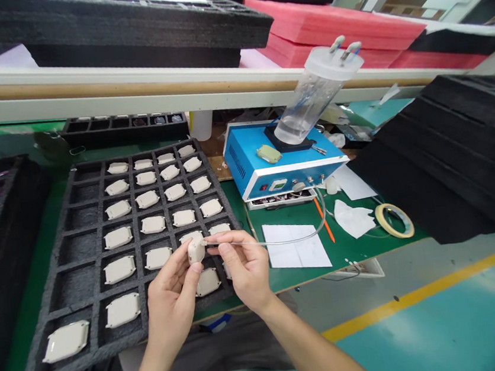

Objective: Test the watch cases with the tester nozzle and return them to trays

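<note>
In my left hand (pixel 174 286) I grip a small beige watch case (pixel 196 248), tilted up between thumb and fingers. My right hand (pixel 245 263) pinches the end of a thin clear tube (pixel 289 241), its tip touching or very near the case's edge. From there the tube curves back to the front of a blue machine (pixel 248 155). Below my hands lies a black foam tray (pixel 74 253) with beige watch cases (pixel 117 237) in many compartments; the left column is mostly vacant. My hands cover some of its lower right compartments.
A clear cylinder (pixel 305 101) and a greenish case (pixel 269 154) stand on the machine. White paper (pixel 296 245), an orange pen (pixel 324 220), crumpled tissue (pixel 353 218) and a tape roll (pixel 394 220) lie right. Black foam stacks (pixel 450 156) flank the bench; a shelf rail (pixel 129 91) crosses behind.
</note>
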The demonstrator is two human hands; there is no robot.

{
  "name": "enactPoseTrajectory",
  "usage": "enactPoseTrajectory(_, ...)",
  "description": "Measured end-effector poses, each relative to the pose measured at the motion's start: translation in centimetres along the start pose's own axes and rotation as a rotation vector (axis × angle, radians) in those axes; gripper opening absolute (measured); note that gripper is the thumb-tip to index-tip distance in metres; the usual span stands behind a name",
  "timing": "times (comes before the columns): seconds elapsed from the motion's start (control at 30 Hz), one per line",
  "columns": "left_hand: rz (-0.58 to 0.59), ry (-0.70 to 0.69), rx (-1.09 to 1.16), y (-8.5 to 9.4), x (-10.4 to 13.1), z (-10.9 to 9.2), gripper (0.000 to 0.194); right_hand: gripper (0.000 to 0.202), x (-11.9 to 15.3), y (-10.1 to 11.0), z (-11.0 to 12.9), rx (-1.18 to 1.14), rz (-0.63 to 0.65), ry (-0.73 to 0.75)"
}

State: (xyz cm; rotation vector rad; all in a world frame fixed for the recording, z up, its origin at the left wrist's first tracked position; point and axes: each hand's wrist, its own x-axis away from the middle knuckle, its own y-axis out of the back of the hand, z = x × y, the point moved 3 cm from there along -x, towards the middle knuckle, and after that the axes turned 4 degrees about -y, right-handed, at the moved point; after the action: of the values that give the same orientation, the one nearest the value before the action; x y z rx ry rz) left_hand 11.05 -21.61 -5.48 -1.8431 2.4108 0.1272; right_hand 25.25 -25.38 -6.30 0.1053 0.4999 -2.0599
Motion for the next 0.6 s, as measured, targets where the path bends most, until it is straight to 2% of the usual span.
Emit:
enactPoseTrajectory(0.37,0.01,-0.003,-0.008,0.01,-0.01,0.0,0.046,0.008,-0.01,-0.01,0.03,-0.038,-0.009,0.0)
enactPoseTrajectory(0.6,0.013,0.001,-0.008,0.07,0.09,0.1,0.046,0.016,0.03,0.07,-0.15,0.014,-0.008,-0.021)
